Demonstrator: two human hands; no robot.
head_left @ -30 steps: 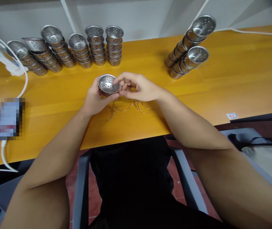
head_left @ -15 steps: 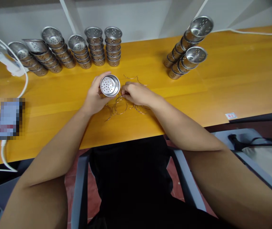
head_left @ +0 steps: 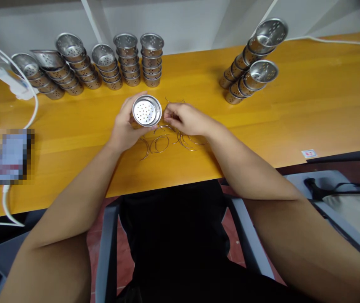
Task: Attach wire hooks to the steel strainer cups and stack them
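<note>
My left hand (head_left: 123,129) is wrapped round a perforated metal cup (head_left: 145,112), its open mouth tilted up toward me so the holed bottom shows inside. Just right of the cup's rim, my right hand (head_left: 189,118) has its fingers curled together. Whatever those fingertips pinch, if anything, is too small to make out. Several thin wire rings (head_left: 168,143) lie loose on the table below and between the hands, some partly overlapping. More bits of wire show just beyond my right hand.
Stacks of similar perforated cups (head_left: 152,63) line the back left of the wooden table (head_left: 293,105). Two leaning stacks (head_left: 246,63) stand at the back right. A blurred-out phone (head_left: 12,155) with a white cable (head_left: 6,206) lies at left, near a white power strip (head_left: 17,86).
My right hand has lifted slightly away from the wire rings and now sits a little farther back beside the cup. The cup has turned slightly in my left hand.
</note>
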